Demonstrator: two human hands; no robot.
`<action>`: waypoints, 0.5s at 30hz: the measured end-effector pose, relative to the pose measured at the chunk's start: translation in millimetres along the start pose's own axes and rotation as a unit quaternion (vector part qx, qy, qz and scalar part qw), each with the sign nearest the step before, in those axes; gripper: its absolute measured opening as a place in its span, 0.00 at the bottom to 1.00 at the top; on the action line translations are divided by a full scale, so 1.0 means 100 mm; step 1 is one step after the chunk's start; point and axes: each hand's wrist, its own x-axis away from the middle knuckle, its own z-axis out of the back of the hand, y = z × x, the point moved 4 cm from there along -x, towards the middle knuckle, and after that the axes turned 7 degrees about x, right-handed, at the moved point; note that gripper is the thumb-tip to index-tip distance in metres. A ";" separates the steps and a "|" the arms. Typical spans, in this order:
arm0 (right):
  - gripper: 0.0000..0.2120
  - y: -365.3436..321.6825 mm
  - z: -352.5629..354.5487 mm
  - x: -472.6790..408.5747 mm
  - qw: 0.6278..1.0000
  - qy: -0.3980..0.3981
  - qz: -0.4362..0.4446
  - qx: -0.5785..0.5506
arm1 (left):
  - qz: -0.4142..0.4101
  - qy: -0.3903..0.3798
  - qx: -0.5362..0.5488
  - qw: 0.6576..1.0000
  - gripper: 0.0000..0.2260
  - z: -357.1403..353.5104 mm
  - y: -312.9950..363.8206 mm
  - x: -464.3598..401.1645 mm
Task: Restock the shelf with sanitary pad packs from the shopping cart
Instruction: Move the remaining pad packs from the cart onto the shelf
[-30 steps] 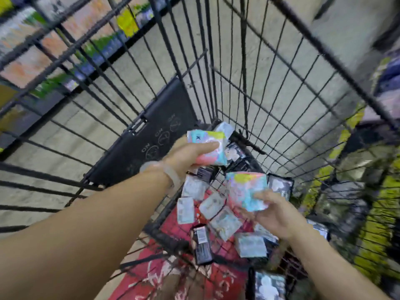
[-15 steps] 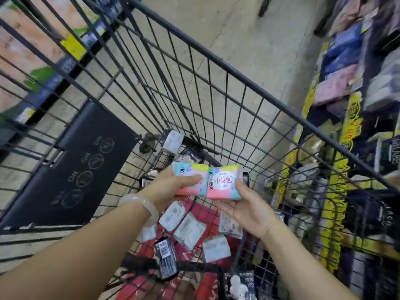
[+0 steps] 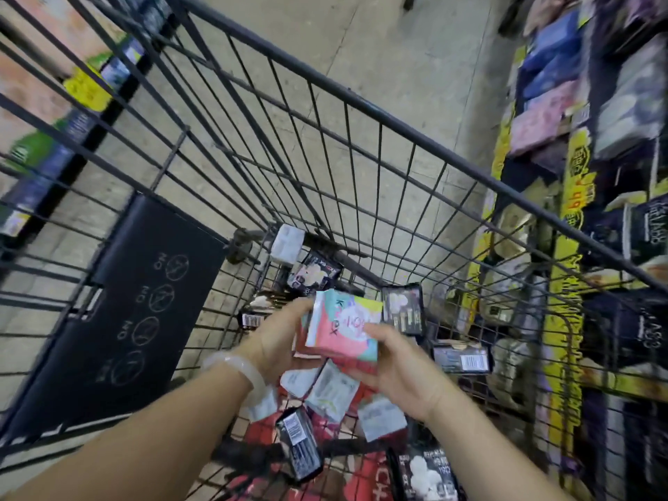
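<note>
Left fingers [image 3: 305, 308] curled behind two stacked pastel packs [image 3: 343, 329], right fingers [image 3: 376, 332] pinching the stack's front face; both hands, left hand [image 3: 278, 338] and right hand [image 3: 401, 370], gripping the stack above the cart [image 3: 361, 106] floor. Pale bracelet [image 3: 236, 365] on the left wrist. Below the stack, about five white packs [image 3: 330, 390] lying loose on the cart floor; one more white pack [image 3: 287, 243] at the far corner. Around the stack, about six black packs [image 3: 403, 309], some flat, some on edge. Black warning panel [image 3: 126, 312] on the cart's left wall. Right of the cart, blurred shelf [image 3: 578, 146] with stocked packs; exact count not readable.
</note>
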 end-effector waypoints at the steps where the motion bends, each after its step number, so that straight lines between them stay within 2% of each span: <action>1: 0.17 0.05 -0.08 -0.01 1.000 0.004 -0.005 -0.002 | 0.014 -0.007 0.010 1.000 0.27 0.02 -0.02 0.02; 3: 0.13 0.14 -0.19 -0.04 1.000 0.012 -0.008 0.000 | 0.021 -0.021 -0.004 1.000 0.37 0.12 -0.08 0.05; 5: 0.09 0.24 -0.24 -0.06 1.000 0.014 -0.015 0.016 | 0.019 -0.023 -0.038 0.999 0.41 0.22 -0.13 0.10; 7: 0.10 0.30 -0.26 -0.08 0.999 0.021 -0.024 0.041 | 0.016 -0.037 -0.065 0.997 0.45 0.27 -0.15 0.14; 11: 0.09 0.28 -0.31 -0.14 0.992 0.043 -0.036 0.117 | 0.012 -0.038 -0.055 0.998 0.31 0.29 -0.13 0.16; 13: 0.07 0.17 -0.36 -0.19 0.982 0.030 -0.030 0.183 | -0.017 -0.014 -0.050 0.999 0.31 0.36 -0.11 0.10; 15: 0.07 -0.04 -0.45 -0.30 0.970 0.029 0.013 0.241 | -0.050 0.024 0.001 0.998 0.29 0.45 -0.06 0.05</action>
